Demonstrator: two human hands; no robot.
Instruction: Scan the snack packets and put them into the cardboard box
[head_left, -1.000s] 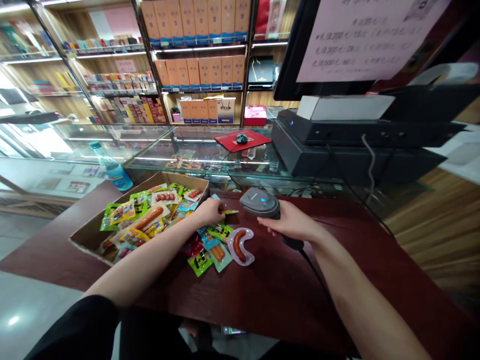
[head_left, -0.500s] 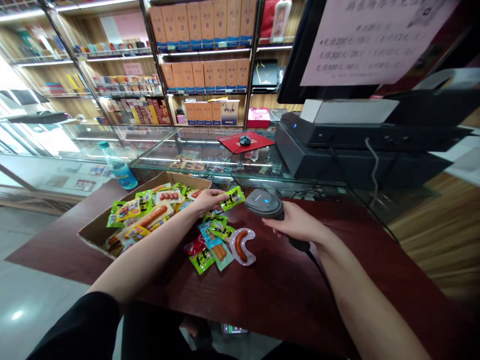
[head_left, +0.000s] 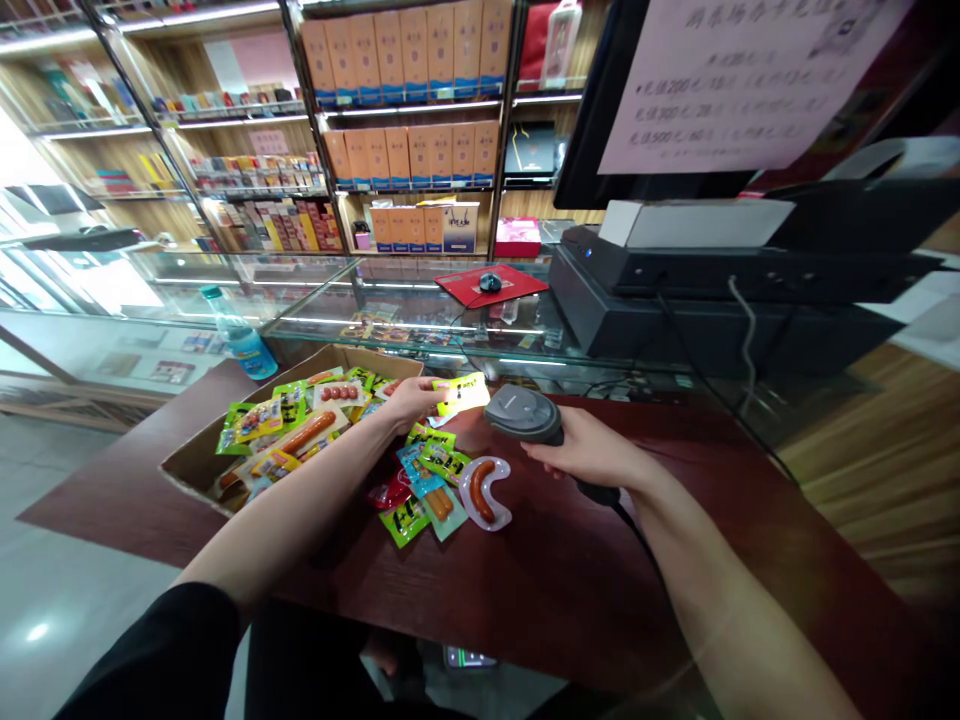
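Pinching the left end of a small snack packet [head_left: 466, 393], the left hand [head_left: 411, 402] has its thumb and fingers together on it. The packet is above the red-brown table [head_left: 570, 590], just in front of the head of a barcode scanner [head_left: 523, 413]; whether they touch, I cannot tell. It is probably light, soft and a little slippery, since similar packets [head_left: 444, 462] look glossy. A hold at the end seems good, because most of the face remains uncovered. The right hand [head_left: 592, 445] has its fingers wrapped around the scanner, which looks stiff and probably is heavier.
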